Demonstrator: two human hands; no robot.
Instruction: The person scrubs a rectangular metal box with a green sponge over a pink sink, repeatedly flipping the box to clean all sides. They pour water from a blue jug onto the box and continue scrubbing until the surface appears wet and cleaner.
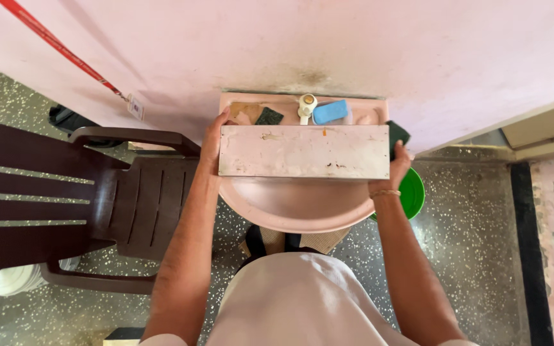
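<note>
Both hands grip a flat rectangular metal tray [304,151], pale w/ stains and rust-like specks, held level over a pink wash basin [296,208]. Left hand [213,144] clasps the tray's left short edge, fingers wrapped round the far corner, thumb side against the edge. Right hand [397,168] is closed on the right short edge and also seems to have a dark green scrub pad [397,133] pinched betw. fingers and tray; exact finger hold there is hidden behind the tray. A thin bangle [385,193] sits on the right wrist.

Tray covers most of the basin's back half, so the bowl shows only as a curved front lip below it. Behind the tray, on the basin's back ledge: a white tap [306,106] at centre, a blue soap bar [330,112] just right of it, another dark green scrub pad [268,116] left of it, plus a brownish stain at the ledge's left end. Ledge butts against a pink wall [354,45] w/ a dark smudge above the tap.

Left of the basin, close to the left forearm, stands a dark brown plastic chair [59,192]; a white bucket-like thing [8,279] sits under its front. A green tub [413,192] is on the speckled floor [482,256] right of the basin, partly hidden by the right wrist. A red lanyard w/ tag [65,52] hangs across the wall, upper left.
</note>
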